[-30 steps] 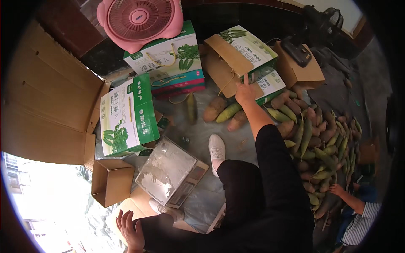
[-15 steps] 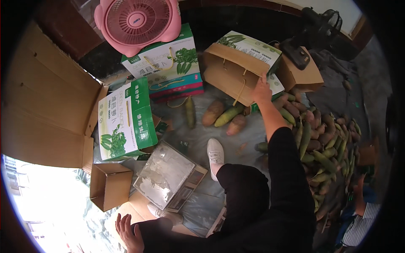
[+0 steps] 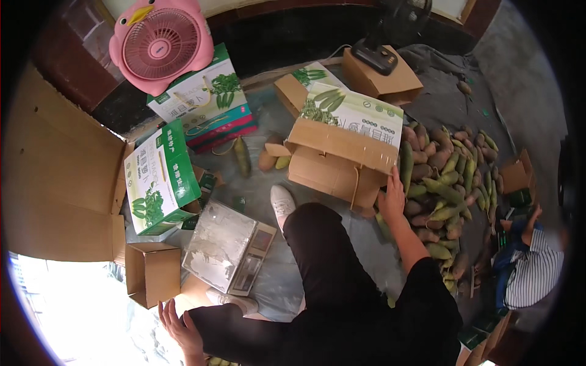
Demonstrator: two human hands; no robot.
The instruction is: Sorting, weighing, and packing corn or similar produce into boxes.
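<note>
Far left: large brown cardboard sheet (image 3: 64,183) standing on edge. Beside it, a white-and-green gift carton (image 3: 149,171), tilted; label shows radishes with leafy tops, pale lettering on the green band, dark lettering on the white face. Below it, a small brown box (image 3: 154,274) with its opening facing out. Left hand (image 3: 182,332) just under this box; its fingers are released and spread, nothing in them.

Pink bird-shaped fan (image 3: 160,49), small dark mark on the hub, on a matching carton (image 3: 201,100) with yellow cord handle; teal and red boxes beneath.

Centre-left: weighing scale (image 3: 223,244), scuffed platform. White shoe (image 3: 282,204) to its right.

Centre: open carton (image 3: 345,140), kraft flap toward the person, white panel bearing radish drawing, round icons and dark characters. Right hand (image 3: 394,198) at its near right corner; fingers grasping the edge. Second printed carton (image 3: 332,77) behind it.

Right: heap of green radishes and brownish roots (image 3: 439,177); beyond, a co-worker in a striped shirt (image 3: 537,277).

Change versus 0.5 s ago: open carton has come nearer the person, covering part of the roots in front and exposing the second carton; left hand likewise unclenched then.
</note>
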